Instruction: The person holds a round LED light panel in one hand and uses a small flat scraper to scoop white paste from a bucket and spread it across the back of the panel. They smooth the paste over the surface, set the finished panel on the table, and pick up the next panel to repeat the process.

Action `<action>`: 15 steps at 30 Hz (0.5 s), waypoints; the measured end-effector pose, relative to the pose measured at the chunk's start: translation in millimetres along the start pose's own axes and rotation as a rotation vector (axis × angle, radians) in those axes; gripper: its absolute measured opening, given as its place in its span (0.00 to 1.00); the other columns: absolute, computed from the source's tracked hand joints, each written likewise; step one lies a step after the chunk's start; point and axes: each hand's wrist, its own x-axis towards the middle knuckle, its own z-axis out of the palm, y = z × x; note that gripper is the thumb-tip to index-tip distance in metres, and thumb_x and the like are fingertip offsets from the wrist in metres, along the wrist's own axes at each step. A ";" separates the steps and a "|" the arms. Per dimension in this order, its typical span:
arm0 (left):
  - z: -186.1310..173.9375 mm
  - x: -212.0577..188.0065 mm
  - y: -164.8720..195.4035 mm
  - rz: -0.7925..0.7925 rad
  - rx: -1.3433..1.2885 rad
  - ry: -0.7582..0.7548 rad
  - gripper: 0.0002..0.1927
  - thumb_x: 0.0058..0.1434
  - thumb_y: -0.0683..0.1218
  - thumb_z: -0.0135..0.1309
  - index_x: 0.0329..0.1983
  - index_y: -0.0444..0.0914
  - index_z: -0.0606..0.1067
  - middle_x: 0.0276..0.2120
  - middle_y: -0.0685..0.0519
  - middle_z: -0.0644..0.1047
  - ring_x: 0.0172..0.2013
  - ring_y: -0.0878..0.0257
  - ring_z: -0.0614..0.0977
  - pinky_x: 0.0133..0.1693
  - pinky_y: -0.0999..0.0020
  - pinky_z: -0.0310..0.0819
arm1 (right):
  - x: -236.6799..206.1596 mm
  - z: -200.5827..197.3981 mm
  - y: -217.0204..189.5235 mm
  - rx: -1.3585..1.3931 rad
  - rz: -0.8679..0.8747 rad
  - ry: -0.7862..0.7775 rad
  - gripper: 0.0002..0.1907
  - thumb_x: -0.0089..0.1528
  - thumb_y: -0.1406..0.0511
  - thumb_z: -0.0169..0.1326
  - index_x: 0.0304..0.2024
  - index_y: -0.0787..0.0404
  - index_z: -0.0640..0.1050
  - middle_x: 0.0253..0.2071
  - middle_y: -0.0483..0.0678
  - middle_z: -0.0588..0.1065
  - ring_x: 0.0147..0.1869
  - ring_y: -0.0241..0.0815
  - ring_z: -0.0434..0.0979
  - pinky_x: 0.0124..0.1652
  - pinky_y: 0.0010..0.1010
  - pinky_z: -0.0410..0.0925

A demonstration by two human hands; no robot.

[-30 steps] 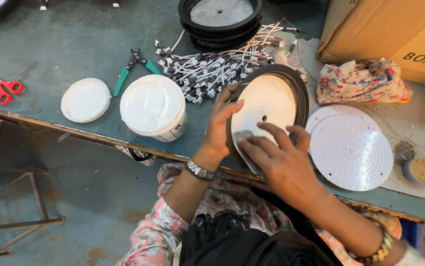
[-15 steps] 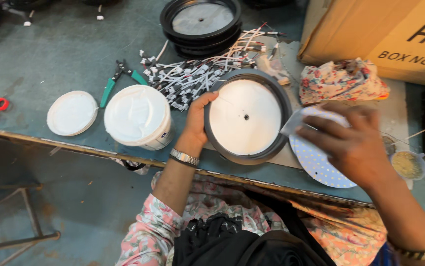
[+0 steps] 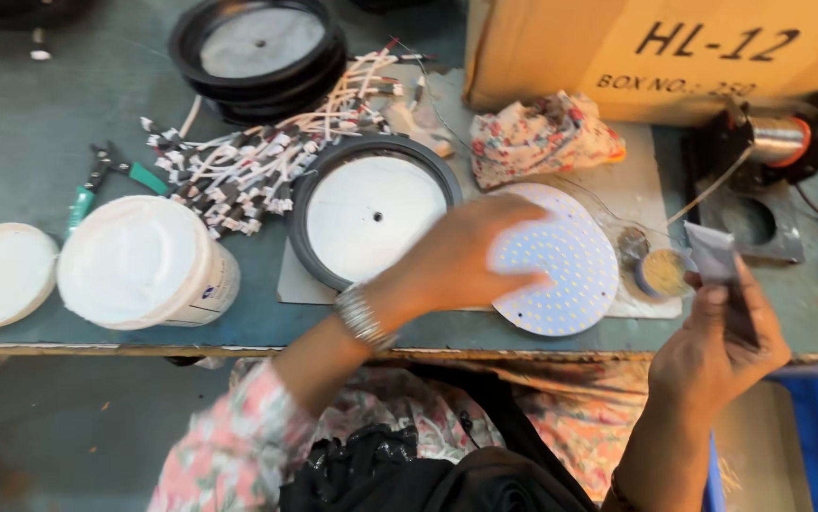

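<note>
Even, soft overhead light; scene moderately bright, no hard shadows on bench top [image 3: 29, 123]. Faint shadow under left hand [image 3: 461, 256] across round white board [image 3: 565, 275]. Mild glare on white disc [image 3: 371, 213] and shiny solder spool [image 3: 777, 137], far right. Motion blur smears left hand and small grey packet [image 3: 712, 254] in right hand [image 3: 717, 351]. Near floor under bench dim, murky. Overall softness, slight blur toward left edge; fine wire detail mushy.

Round LED board [image 3: 565, 275] right of the black-rimmed housing [image 3: 371, 213], tub [image 3: 143, 264] left, wire bundle [image 3: 257, 156] behind
</note>
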 end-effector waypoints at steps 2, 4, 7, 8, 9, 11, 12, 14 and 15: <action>32.9 36.0 7.3 0.025 0.205 -0.396 0.58 0.42 0.69 0.70 0.73 0.49 0.59 0.70 0.37 0.57 0.68 0.29 0.58 0.62 0.31 0.57 | -5.2 -14.1 -2.4 -0.040 -0.036 -0.010 0.15 0.75 0.69 0.60 0.59 0.76 0.77 0.50 0.55 0.79 0.52 0.40 0.80 0.55 0.28 0.72; 57.5 57.7 12.3 -0.034 0.393 -0.630 0.71 0.29 0.76 0.70 0.76 0.58 0.50 0.74 0.38 0.44 0.69 0.21 0.45 0.55 0.15 0.45 | -9.0 -30.3 -6.0 -0.071 -0.041 -0.003 0.17 0.77 0.68 0.60 0.61 0.78 0.76 0.50 0.56 0.79 0.51 0.41 0.80 0.55 0.29 0.73; 75.1 72.6 16.9 -0.049 0.534 -0.730 0.76 0.21 0.80 0.70 0.76 0.66 0.48 0.77 0.42 0.38 0.70 0.21 0.40 0.51 0.05 0.38 | -10.2 -54.6 -9.2 -0.100 -0.016 0.051 0.19 0.76 0.67 0.61 0.61 0.76 0.75 0.53 0.56 0.78 0.52 0.43 0.81 0.56 0.32 0.76; 76.9 74.1 18.2 -0.062 0.562 -0.745 0.75 0.21 0.81 0.69 0.76 0.68 0.49 0.77 0.43 0.38 0.71 0.21 0.39 0.51 0.05 0.38 | -9.5 -61.6 -8.6 -0.096 -0.021 0.078 0.19 0.75 0.67 0.61 0.61 0.75 0.74 0.54 0.56 0.78 0.54 0.43 0.81 0.56 0.32 0.76; 77.6 74.6 19.1 -0.083 0.588 -0.761 0.74 0.21 0.82 0.68 0.76 0.69 0.50 0.78 0.45 0.37 0.72 0.22 0.39 0.51 0.04 0.39 | -8.5 -68.6 -8.1 -0.091 -0.018 0.100 0.19 0.74 0.66 0.61 0.60 0.73 0.73 0.56 0.55 0.77 0.55 0.42 0.80 0.56 0.33 0.77; 76.5 75.3 18.2 -0.103 0.549 -0.763 0.73 0.21 0.82 0.67 0.75 0.71 0.50 0.78 0.47 0.38 0.72 0.22 0.38 0.51 0.03 0.38 | -6.0 -82.2 -9.6 -0.100 0.040 0.133 0.16 0.75 0.67 0.60 0.59 0.68 0.70 0.58 0.55 0.75 0.58 0.44 0.79 0.53 0.33 0.76; 76.0 75.5 16.7 -0.113 0.533 -0.762 0.73 0.21 0.82 0.67 0.75 0.72 0.51 0.78 0.49 0.38 0.72 0.22 0.38 0.50 0.02 0.38 | -5.8 -85.4 -7.3 -0.104 0.067 0.150 0.16 0.76 0.67 0.60 0.59 0.66 0.68 0.60 0.55 0.75 0.60 0.45 0.79 0.52 0.33 0.76; 78.1 80.5 15.9 -0.098 0.557 -0.757 0.72 0.22 0.80 0.68 0.75 0.72 0.52 0.79 0.48 0.40 0.72 0.23 0.40 0.49 0.02 0.42 | -6.1 -90.8 -4.6 -0.124 0.104 0.085 0.12 0.76 0.65 0.56 0.55 0.66 0.72 0.57 0.53 0.76 0.58 0.43 0.78 0.52 0.31 0.73; 79.2 80.6 16.0 -0.080 0.571 -0.757 0.72 0.22 0.79 0.68 0.76 0.72 0.52 0.79 0.48 0.41 0.72 0.23 0.42 0.48 0.02 0.44 | -6.9 -93.5 -4.5 -0.137 0.116 0.060 0.11 0.76 0.64 0.54 0.54 0.66 0.74 0.56 0.52 0.76 0.57 0.42 0.78 0.53 0.29 0.72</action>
